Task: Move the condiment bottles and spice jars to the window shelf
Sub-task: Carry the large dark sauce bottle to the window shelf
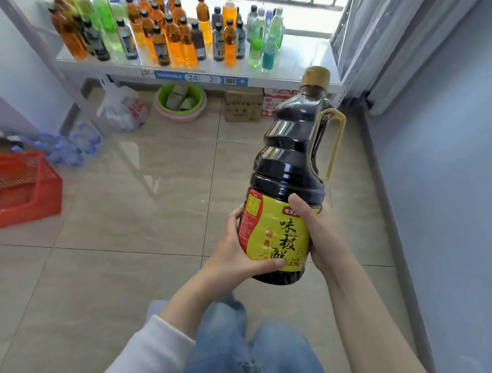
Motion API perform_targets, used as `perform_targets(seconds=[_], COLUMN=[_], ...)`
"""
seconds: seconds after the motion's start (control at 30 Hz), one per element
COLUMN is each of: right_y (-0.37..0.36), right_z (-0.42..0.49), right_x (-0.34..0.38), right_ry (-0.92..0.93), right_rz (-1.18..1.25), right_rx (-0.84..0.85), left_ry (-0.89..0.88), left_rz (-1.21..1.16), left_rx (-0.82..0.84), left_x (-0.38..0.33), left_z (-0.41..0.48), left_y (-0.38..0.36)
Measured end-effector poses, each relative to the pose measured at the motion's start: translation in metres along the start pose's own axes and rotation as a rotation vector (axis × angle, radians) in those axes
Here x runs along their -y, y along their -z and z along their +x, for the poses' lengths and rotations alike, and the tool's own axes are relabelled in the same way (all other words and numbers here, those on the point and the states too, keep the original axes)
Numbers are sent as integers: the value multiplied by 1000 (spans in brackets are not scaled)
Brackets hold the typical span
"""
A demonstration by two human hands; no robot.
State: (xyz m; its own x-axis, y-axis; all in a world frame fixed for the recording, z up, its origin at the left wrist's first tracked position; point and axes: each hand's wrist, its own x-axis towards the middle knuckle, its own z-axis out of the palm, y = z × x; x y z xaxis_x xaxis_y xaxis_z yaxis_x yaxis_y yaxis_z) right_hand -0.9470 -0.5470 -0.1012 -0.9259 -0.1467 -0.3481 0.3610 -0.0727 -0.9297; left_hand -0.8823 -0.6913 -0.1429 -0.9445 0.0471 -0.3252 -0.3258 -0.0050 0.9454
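Head view: big full soy sauce bottle (288, 171) held midair short of window shelf (299, 62), left hand (238, 258) and right hand (318, 230) clasping label; looks heavy, slick, side handle (328, 144) offers surer hold

You held a dark brown bottle (288, 171) w/ gold cap (315, 76), yellow handle (334, 144), yellow-red label (274, 234), black lettering. Shelf (299, 62) was white; its drinks (172, 36) orange, green, blue. Crate (21, 189) red, floor (125, 265) beige tile, jeans (247, 348) blue.
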Motion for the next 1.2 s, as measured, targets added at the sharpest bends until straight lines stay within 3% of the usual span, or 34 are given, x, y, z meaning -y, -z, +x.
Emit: perform_targets(seconds=[0.7,1.2], right_y=[-31,-167], right_z=[349,522], right_x=[193,307], right_ry=[132,260], right_rz=[-68,-55], right_rx=[113,191], left_ry=[-190,-323], left_rz=[-25,61], left_rx=[-132,-95], left_x=[-181,-299], left_z=[331,491], left_y=[77,240])
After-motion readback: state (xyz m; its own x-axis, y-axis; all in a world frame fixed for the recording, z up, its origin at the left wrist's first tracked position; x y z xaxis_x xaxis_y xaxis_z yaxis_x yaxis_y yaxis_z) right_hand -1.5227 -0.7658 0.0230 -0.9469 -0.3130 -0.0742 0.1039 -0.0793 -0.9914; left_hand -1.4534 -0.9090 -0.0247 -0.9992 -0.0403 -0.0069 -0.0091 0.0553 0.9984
